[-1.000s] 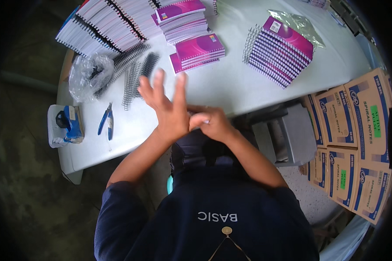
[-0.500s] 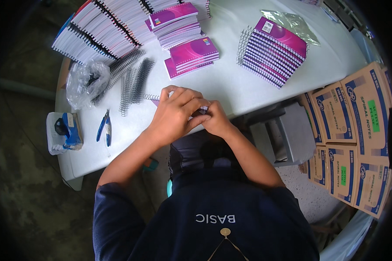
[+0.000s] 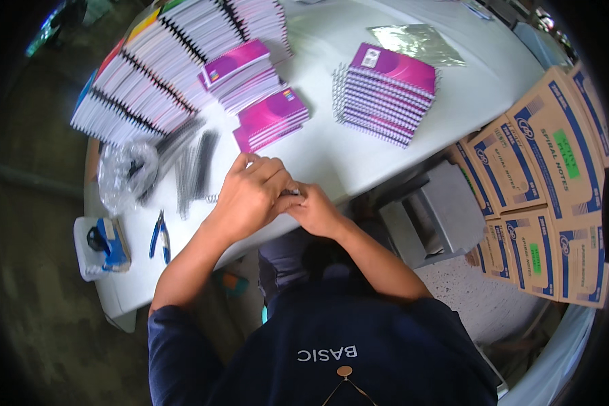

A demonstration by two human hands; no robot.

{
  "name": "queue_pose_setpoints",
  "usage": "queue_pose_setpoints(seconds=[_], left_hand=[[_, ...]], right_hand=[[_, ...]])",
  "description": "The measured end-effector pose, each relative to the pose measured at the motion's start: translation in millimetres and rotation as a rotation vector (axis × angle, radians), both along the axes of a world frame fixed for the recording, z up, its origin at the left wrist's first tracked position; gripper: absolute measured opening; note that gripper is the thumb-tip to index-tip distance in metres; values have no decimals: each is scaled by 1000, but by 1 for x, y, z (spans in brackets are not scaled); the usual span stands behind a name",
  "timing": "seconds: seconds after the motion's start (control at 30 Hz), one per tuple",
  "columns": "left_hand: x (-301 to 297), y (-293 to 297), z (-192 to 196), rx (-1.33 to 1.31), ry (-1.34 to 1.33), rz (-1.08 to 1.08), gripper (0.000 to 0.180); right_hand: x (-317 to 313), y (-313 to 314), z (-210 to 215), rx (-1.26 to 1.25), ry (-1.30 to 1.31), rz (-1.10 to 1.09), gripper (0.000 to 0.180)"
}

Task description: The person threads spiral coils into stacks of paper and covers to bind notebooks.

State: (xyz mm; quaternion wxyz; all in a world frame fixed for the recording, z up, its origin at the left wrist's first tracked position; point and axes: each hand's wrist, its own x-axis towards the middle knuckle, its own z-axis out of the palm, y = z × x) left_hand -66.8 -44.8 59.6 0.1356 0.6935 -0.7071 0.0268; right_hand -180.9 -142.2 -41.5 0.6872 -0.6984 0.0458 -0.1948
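Observation:
My left hand point(image 3: 250, 196) is closed over a small spiral notebook at the table's near edge, covering nearly all of it. My right hand point(image 3: 314, 208) meets it from the right, with thumb and fingers pinched at the notebook's other end. A bit of wire coil point(image 3: 212, 198) pokes out to the left of my left hand. Beyond my hands lie purple notebooks without coils point(image 3: 271, 118), in a low stack. Loose dark wire coils point(image 3: 199, 169) lie to the left, beside blue-handled cutting pliers point(image 3: 160, 237).
Coil-bound purple notebooks point(image 3: 386, 98) are piled at the right, near a clear plastic sleeve point(image 3: 419, 44). Thick rows of bound books point(image 3: 142, 88) fill the far left. A crumpled plastic bag point(image 3: 128, 172) and white tray point(image 3: 84, 252) sit left. Cartons point(image 3: 514, 169) and a grey stool point(image 3: 446, 203) stand right.
The view has turned, so the table things sit lower and farther left. Both hands stay closed together on the notebook; less of its cover and coil shows now.

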Motion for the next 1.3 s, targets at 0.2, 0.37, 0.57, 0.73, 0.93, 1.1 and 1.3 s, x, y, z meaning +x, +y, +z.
queue_pose_setpoints(seconds=[0.2,0.37,0.57,0.73,0.93,1.1,1.3], left_hand=[[8,-53,57,-448,147,65,82],[-39,-142,43,-549,1002,82,62],[-36,-218,34,-846,-62,-4,24],[-30,-220,-6,-550,375,-178,34],[-16,-224,-24,-828,719,481,24],[32,-201,-31,-940,782,355,24],[75,-77,-88,-253,-206,487,32]], right_hand=[[-38,-61,73,-206,-402,-587,39],[-32,-121,112,195,-737,-814,38],[-33,-171,84,-35,-330,-1284,66],[-29,-178,63,-44,-268,-1146,56],[-14,-161,56,-191,-301,-1362,35],[-30,-157,48,-386,-387,-1383,15],[-67,-111,34,-671,-372,-1382,22]])
